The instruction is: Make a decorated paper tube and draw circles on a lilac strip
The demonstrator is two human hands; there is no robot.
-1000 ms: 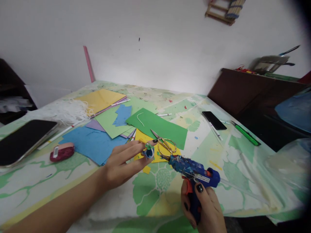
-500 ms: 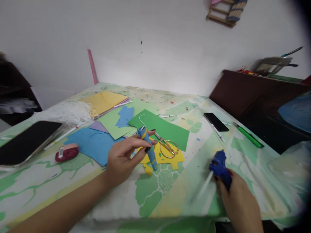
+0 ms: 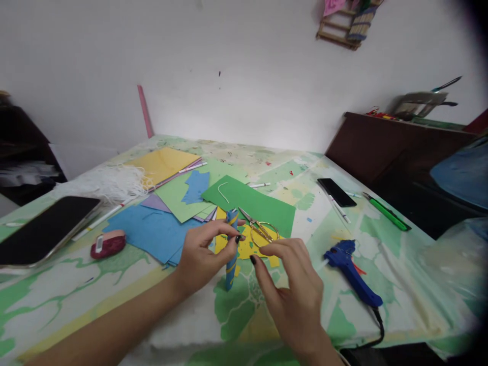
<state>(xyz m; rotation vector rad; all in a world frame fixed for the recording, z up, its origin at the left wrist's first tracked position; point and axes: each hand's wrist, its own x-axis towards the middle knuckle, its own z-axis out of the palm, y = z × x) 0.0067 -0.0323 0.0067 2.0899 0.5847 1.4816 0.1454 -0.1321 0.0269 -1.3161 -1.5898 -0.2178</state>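
Observation:
A narrow blue paper roll with yellow spiral stripes stands nearly upright, pinched between the thumb and fingers of my left hand. Just to its right, my right hand has thumb and fingers apart and holds nothing. Gold-handled scissors lie behind my hands on yellow paper scraps and green paper. The blue glue gun rests on the table at the right, its cord running toward the front edge.
Blue sheets, a red and pink eraser-like item and a large phone lie at the left. White strands are behind them. A smaller dark phone and a green cutter lie at the back right.
My right hand has let go of the glue gun and moved left beside the roll. My left hand has moved slightly, and the roll is now more upright.

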